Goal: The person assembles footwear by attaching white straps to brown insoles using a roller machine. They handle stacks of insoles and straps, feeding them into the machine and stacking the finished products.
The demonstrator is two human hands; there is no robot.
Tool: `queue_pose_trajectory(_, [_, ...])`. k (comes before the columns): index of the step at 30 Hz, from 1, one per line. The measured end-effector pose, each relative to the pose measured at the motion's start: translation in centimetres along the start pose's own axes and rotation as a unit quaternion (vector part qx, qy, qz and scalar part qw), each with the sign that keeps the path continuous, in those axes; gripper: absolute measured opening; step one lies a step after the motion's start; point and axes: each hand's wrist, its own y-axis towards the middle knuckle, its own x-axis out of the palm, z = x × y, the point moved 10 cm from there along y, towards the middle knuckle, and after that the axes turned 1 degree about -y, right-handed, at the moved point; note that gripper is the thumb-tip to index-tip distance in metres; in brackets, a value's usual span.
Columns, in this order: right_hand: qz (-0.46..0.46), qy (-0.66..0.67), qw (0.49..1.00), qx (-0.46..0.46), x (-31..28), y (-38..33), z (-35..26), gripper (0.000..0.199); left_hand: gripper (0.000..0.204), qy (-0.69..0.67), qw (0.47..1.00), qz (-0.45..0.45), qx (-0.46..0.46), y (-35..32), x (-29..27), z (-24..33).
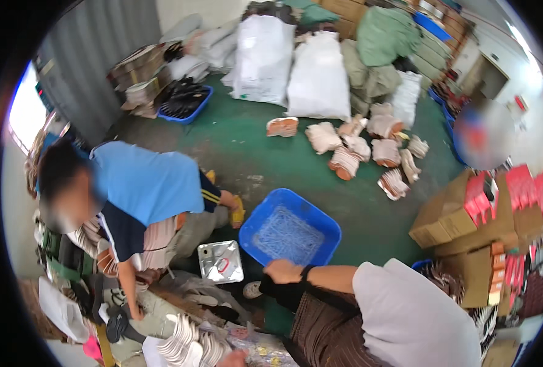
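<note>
My right hand (283,271), with a black band at the wrist, is closed by the near rim of a blue plastic tub (329,225). Whether it grips that rim is hidden. Thin whitish strips lie across the tub's bottom. At the lower edge only part of my left hand (233,358) shows, close to a row of stacked white shoe soles (186,342); its fingers are blurred and cut off. Between the tub and the work surface sits a silvery square tin (220,262) with a red ring-shaped mark on its lid.
A co-worker in a blue shirt (146,183) bends over at the left, one arm reaching down. Bundled soles (345,160) lie on the green floor (235,147) beyond the tub. White sacks (263,61) stand at the back. Cartons (446,220) with pink boxes crowd the right.
</note>
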Motion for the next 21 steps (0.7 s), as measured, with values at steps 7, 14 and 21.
queue_pose_trajectory(7, [-0.053, 0.045, 0.881, 0.467, -1.9, -34.3, 25.7, 0.029, 0.041, -0.365, 0.926, -0.075, 0.064, -2.0, 21.8, 2.9])
queue_pose_trajectory(14, [0.051, 0.134, 0.796, 0.588, 5.7, -56.5, 29.1, 0.025, 0.035, -0.341, 0.895, -0.263, -0.113, -0.9, 35.9, -3.4])
queue_pose_trajectory(21, [0.012, 0.271, 0.754, 0.598, 11.9, -64.9, 28.7, 0.037, 0.026, -0.319, 0.821, -0.422, -0.213, -2.7, 50.2, -11.2])
